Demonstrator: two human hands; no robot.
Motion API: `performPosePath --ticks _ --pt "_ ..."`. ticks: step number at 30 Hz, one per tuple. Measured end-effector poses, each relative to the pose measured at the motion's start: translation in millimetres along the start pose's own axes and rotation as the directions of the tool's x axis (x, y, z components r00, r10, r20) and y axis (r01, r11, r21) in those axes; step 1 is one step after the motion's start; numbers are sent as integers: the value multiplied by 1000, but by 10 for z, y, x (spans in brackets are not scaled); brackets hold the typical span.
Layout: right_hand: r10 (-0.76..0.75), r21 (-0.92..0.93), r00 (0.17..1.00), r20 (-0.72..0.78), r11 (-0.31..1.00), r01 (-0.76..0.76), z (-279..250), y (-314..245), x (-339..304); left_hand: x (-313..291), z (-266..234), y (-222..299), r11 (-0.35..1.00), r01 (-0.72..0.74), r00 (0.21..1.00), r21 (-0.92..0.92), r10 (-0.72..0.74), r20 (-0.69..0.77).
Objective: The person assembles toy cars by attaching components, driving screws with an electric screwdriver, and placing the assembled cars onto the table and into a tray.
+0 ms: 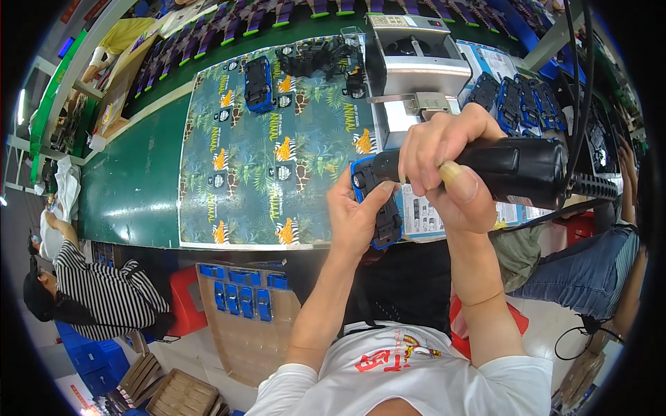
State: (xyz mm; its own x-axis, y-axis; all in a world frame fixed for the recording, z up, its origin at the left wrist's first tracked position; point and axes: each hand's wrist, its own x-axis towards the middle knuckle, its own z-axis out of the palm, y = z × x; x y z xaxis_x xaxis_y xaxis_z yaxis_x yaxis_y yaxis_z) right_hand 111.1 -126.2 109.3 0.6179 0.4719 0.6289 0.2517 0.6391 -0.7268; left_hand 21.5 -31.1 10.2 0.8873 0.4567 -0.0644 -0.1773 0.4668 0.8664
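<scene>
My left hand grips a toy car, its black underside up and its blue body showing along the edges. Wrapped round a black electric screwdriver is my right hand. The tool lies nearly level, its nose at the car's far end; the tip itself is hidden. Past my hands stands a metal box-shaped machine. A second blue-and-black toy car lies farther back on the patterned sheets, left of a heap of black plastic parts.
Several more toy cars lie in a group at the right. Purple-and-green items line the green belt at the back. Below the table's left part, a cardboard tray holds blue car bodies. A person in a striped top sits at the left.
</scene>
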Motion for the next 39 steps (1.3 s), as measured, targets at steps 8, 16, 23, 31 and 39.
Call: performPosePath --ticks 8,16,23,31,39 --pt "-40 6 999 7 999 40 -13 35 -29 -4 9 23 999 6 1000 41 -6 -21" --pt "-72 61 997 -20 995 73 -4 39 -97 -23 7 17 999 -19 1000 29 19 -1" --pt "-214 140 973 -91 964 225 -168 -275 123 -85 41 37 997 -43 998 60 46 -34" --pt "-262 -173 927 -268 960 222 -285 -193 368 -235 -1 -66 972 -98 975 214 51 217" --pt "-281 -302 920 -272 933 195 -306 -247 406 -137 -66 -19 998 20 998 -68 -16 68"
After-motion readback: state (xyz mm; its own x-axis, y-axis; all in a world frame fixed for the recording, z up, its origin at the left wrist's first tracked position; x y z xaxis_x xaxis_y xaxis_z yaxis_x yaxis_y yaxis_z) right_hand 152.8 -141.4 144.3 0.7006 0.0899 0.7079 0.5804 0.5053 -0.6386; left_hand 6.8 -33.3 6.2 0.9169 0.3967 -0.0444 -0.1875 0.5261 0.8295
